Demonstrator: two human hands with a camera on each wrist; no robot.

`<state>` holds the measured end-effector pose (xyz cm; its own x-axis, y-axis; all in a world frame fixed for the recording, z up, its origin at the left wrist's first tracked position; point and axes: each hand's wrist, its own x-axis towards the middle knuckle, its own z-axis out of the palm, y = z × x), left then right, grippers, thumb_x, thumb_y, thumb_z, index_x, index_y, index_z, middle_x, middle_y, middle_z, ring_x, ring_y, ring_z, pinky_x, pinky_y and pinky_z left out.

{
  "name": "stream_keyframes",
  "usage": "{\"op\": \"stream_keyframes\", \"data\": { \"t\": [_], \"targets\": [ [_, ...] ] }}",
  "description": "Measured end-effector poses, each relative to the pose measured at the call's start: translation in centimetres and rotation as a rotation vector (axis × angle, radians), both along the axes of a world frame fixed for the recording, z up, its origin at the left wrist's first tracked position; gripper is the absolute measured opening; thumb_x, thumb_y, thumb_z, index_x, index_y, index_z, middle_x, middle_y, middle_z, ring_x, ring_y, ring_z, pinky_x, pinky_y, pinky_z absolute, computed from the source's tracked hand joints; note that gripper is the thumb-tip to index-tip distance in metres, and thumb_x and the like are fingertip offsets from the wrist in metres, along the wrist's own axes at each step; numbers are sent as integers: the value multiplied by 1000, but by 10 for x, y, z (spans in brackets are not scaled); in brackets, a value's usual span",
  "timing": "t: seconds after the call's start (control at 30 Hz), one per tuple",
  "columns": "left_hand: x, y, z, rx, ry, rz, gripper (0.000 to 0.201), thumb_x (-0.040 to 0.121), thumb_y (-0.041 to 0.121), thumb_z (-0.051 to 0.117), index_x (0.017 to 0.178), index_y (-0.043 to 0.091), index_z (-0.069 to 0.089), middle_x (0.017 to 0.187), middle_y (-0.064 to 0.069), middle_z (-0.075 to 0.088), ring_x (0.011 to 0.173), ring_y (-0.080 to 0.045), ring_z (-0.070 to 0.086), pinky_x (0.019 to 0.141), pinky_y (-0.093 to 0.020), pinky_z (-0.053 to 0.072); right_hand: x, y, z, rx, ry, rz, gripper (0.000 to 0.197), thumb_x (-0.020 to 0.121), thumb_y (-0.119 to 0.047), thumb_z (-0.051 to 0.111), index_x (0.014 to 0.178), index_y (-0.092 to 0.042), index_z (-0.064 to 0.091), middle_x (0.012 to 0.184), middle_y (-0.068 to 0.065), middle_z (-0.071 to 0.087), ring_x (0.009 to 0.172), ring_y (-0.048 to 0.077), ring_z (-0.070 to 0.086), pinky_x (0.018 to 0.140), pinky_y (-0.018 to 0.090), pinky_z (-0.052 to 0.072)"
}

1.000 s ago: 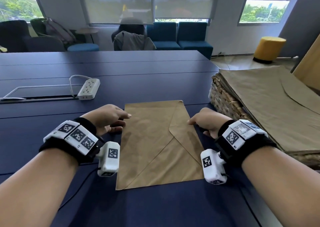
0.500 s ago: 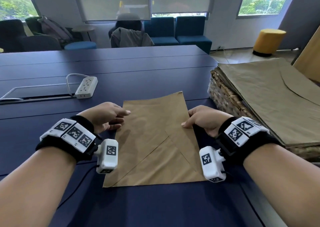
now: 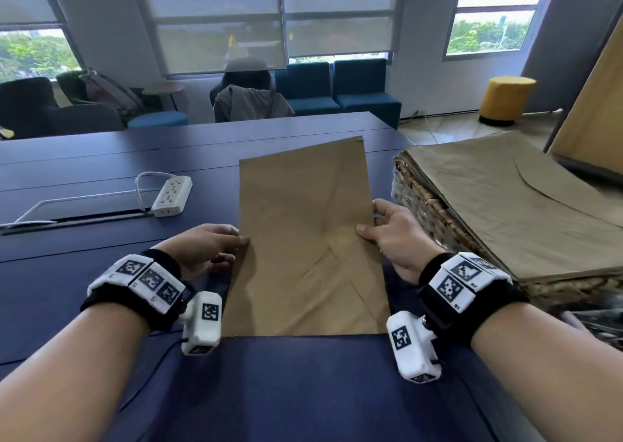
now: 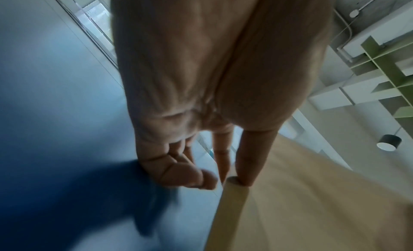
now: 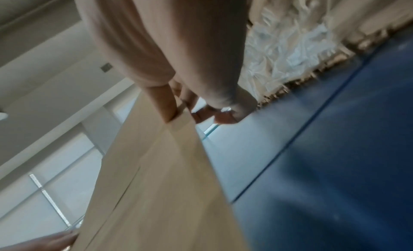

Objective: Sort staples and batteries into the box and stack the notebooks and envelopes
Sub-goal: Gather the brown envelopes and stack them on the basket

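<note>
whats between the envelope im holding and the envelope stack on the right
Only bare blue table and your right hand gripping the envelope; the head view shows it beside the stack.

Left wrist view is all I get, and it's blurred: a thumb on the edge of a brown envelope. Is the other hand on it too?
Observer: Yes. The right hand pinches the right edge of the brown envelope, thumb on top.
Operator: Is it lying flat?
Observer: No. Its far end is tilted up off the blue table.
Operator: Where's the stack?
Observer: A pile of envelopes lies on a wicker basket, just right of the right hand.
</note>
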<state>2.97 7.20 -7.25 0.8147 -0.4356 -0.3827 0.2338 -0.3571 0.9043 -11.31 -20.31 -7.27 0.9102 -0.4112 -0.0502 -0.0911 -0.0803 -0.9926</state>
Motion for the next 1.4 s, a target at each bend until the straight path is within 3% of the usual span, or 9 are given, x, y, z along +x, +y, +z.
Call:
{"op": "stream_keyframes", "data": {
  "t": [0.2,0.37,0.5,0.63,0.73,0.83,1.0,1.2,1.4],
  "targets": [
    [-17,-20,23,-334,-182,79,18,104,16,53,93,18,68,83,3,68,75,-14,57,74,-30,43,-8,8,36,-147,-241,-173,11,98,-12,62,103,-21,67,95,1,77,85,18,73,83,46,60],
    [-40,-48,62,-544,-393,151,22,109,21,44,100,19,64,89,3,66,80,-11,54,71,-33,40,-17,15,66,-238,-370,-263,26,83,-36,55,109,-37,58,108,-9,72,103,19,69,96,54,54],
    [-54,-72,91,-653,-519,146,20,108,19,46,98,18,63,88,6,68,77,-7,60,69,-29,44,-34,11,89,-216,-452,-342,46,91,-16,58,129,-39,47,117,-15,67,107,7,65,98,39,53],
    [-64,-99,112,-748,-539,78,19,109,19,46,104,17,64,98,1,70,89,-12,64,70,-29,53,-56,-16,115,-304,-544,-400,47,97,-7,54,134,-35,44,111,-27,63,97,-14,60,84,18,48],
    [-77,-130,124,-783,-495,33,21,109,16,45,101,18,64,96,1,70,85,-12,64,67,-29,55,-79,-49,137,-401,-561,-464,42,99,-8,54,132,-33,46,108,-17,69,95,-6,65,82,21,52],
    [-92,-162,133,-748,-497,-20,19,108,15,47,99,16,63,89,1,68,76,-11,63,64,-26,54,-100,-86,151,-474,-551,-556,43,96,-6,56,126,-35,49,104,5,71,93,14,68,89,41,57],
    [-111,-206,135,-608,-551,-156,13,104,10,56,109,3,65,86,-4,72,72,-13,68,66,-26,56,-127,-149,155,-486,-460,-593,46,95,-5,62,131,-33,52,95,0,66,81,8,62,69,21,50],
    [-120,-247,117,-452,-479,-205,27,97,7,66,123,7,60,82,-10,69,64,-16,61,60,-24,53,-140,-212,137,-496,-174,-537,38,94,-6,68,124,-27,63,85,-1,63,75,15,63,75,37,56],
    [-120,-262,93,-293,-419,-315,42,93,4,71,132,0,56,73,-11,65,51,-10,59,50,-19,50,-141,-236,119,-595,90,-480,42,94,-7,70,134,-16,64,90,-1,65,85,21,65,85,36,56]
  ]
}}
